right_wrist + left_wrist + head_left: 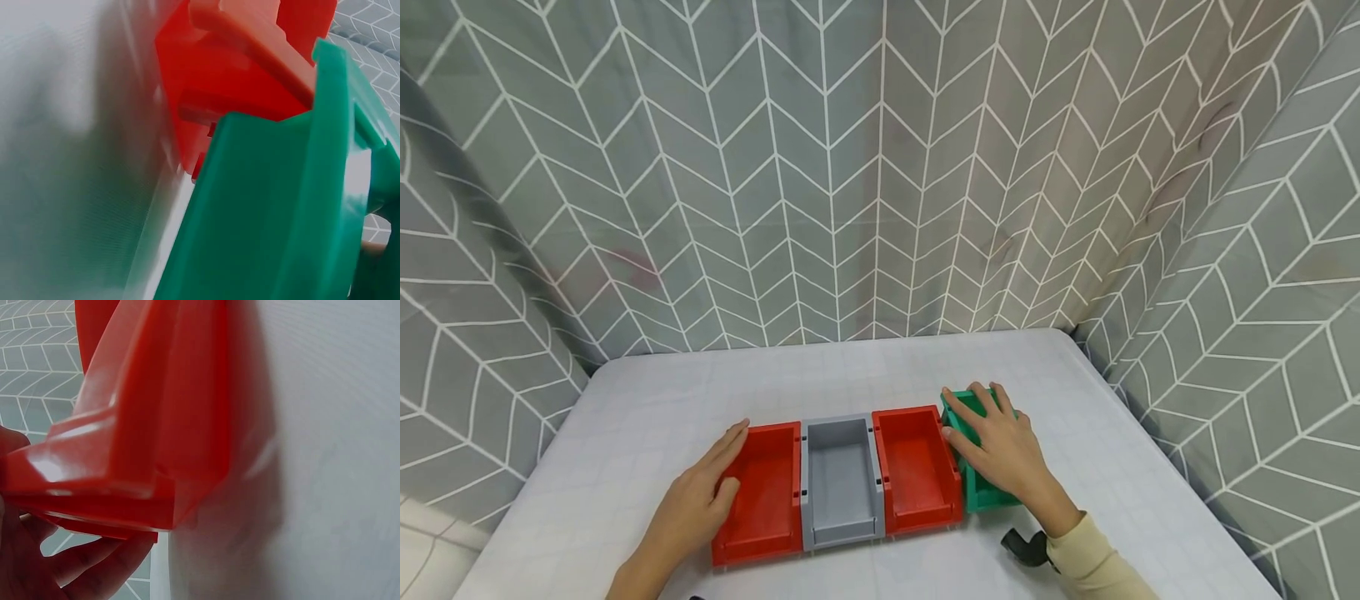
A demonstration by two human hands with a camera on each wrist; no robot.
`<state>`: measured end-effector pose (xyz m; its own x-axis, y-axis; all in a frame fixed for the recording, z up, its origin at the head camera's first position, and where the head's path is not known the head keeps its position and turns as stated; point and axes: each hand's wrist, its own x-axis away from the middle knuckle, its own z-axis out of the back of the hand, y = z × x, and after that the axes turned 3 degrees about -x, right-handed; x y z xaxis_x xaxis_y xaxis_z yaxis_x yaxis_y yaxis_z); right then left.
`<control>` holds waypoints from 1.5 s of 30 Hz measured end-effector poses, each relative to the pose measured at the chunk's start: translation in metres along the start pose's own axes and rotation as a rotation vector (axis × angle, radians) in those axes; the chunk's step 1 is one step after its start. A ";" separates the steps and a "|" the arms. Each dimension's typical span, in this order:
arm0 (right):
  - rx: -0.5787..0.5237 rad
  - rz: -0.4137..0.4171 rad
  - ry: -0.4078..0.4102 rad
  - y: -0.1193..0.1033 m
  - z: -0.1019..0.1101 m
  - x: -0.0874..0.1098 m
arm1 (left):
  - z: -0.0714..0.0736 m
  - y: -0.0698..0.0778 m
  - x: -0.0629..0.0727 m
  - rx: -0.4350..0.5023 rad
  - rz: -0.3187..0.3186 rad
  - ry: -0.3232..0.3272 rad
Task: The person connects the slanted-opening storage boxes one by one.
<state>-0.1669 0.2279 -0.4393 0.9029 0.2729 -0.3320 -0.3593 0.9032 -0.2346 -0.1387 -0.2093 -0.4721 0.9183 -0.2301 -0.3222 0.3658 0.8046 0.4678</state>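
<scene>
Two red bins and a grey bin (pixel 838 475) stand side by side in a row. At the row's left end, my left hand (pixel 692 504) holds the wall of the left red bin (pixel 767 492), fingers along its outside and thumb over the rim. My right hand (pixel 1006 450) spreads over the green bin (pixel 992 497) and grips it by its edges. That green bin sits slightly askew against the right red bin (pixel 917 467). In the right wrist view, the green wall (pixel 256 206) stands close beside red plastic; whether they are joined I cannot tell.
A white cloth covers the table (pixel 865 367) under the bins. Grey patterned curtains (pixel 850 167) hang behind it and at both sides. A black curved piece (pixel 1028 548) shows beside the right sleeve (pixel 1097 558).
</scene>
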 end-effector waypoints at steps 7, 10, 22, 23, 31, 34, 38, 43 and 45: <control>-0.015 0.040 -0.012 0.000 0.006 -0.005 | 0.000 0.000 0.000 -0.016 -0.010 0.011; 0.003 0.044 -0.006 -0.001 0.005 -0.003 | -0.002 0.001 0.000 -0.023 -0.023 0.021; -0.024 0.008 0.027 0.006 -0.015 0.015 | -0.008 0.005 -0.005 -0.030 -0.036 0.021; -0.021 0.006 0.021 0.005 -0.016 0.015 | -0.008 0.005 -0.004 -0.030 -0.031 0.015; -0.010 -0.006 0.020 0.003 -0.019 0.018 | -0.006 0.005 -0.001 -0.022 -0.020 0.008; -0.003 -0.017 0.009 0.002 -0.021 0.017 | -0.005 0.004 -0.002 -0.028 -0.024 0.011; 0.020 -0.029 -0.005 0.003 -0.023 0.017 | -0.007 0.003 -0.002 -0.025 -0.028 0.012; 0.039 -0.019 -0.029 0.003 -0.023 0.018 | -0.009 0.002 -0.001 -0.029 -0.019 0.008; 0.041 -0.016 -0.041 0.003 -0.023 0.019 | -0.009 0.002 0.000 -0.027 -0.015 0.006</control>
<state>-0.1569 0.2285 -0.4674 0.9178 0.2710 -0.2903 -0.3355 0.9202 -0.2017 -0.1396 -0.2022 -0.4787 0.9119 -0.2391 -0.3335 0.3751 0.8155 0.4408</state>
